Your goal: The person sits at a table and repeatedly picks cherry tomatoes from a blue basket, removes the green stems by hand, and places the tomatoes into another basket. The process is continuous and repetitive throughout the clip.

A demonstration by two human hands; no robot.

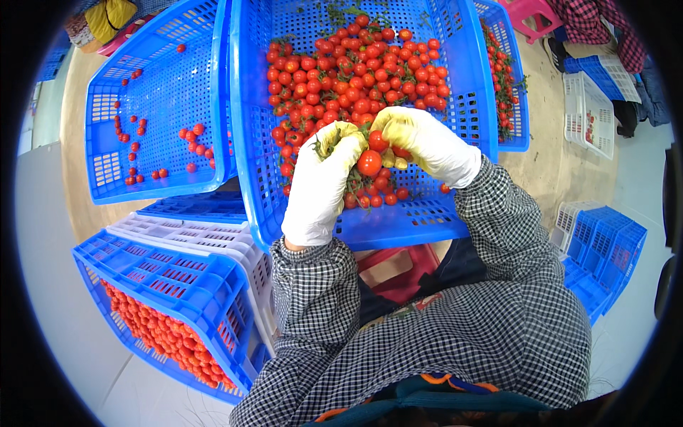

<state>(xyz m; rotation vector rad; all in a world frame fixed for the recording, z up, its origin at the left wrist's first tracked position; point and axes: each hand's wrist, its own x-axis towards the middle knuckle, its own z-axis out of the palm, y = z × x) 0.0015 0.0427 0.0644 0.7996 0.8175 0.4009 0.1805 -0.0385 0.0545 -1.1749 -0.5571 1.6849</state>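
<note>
Both my hands wear white gloves with yellowed fingers, above a large blue plastic crate (363,235) holding cherry tomatoes (352,96) and green stems. My left hand (331,165) is closed on a green tomato stem (326,148), its fingertips near the middle of the crate. Close to its right, my right hand (413,141) has its fingers curled around cherry tomatoes, partly hidden by the glove. A larger-looking cherry tomato (369,163) shows between the two hands; whether it hangs from the stem or is held cannot be told.
At left, a blue crate (160,189) holds scattered tomatoes; below it stands a blue crate (176,283) full of them. A crate of tomatoes on stems (499,80) adjoins at right. A pink stool (400,277) is under the crate. Another person's checked sleeve (621,37) shows at upper right.
</note>
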